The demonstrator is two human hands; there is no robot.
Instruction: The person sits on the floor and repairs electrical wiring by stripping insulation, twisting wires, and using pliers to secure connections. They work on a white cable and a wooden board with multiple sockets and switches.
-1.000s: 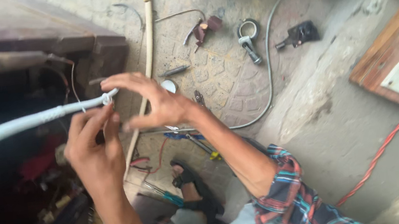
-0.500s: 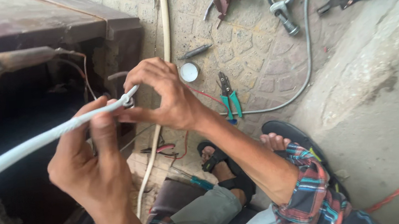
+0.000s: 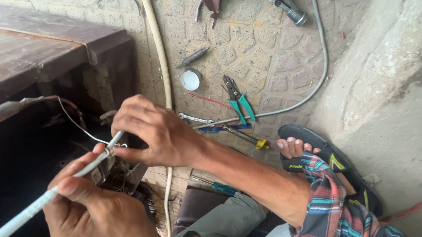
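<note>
Paving stones lie under me, with green pliers and a round cap near their middle. My left hand pinches the white cable. My right hand pinches its tip by the dark box.

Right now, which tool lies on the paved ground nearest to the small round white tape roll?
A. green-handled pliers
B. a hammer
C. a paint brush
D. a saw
A: the green-handled pliers lie just right of the white tape roll on the paving; no hammer, brush or saw appears.
</note>
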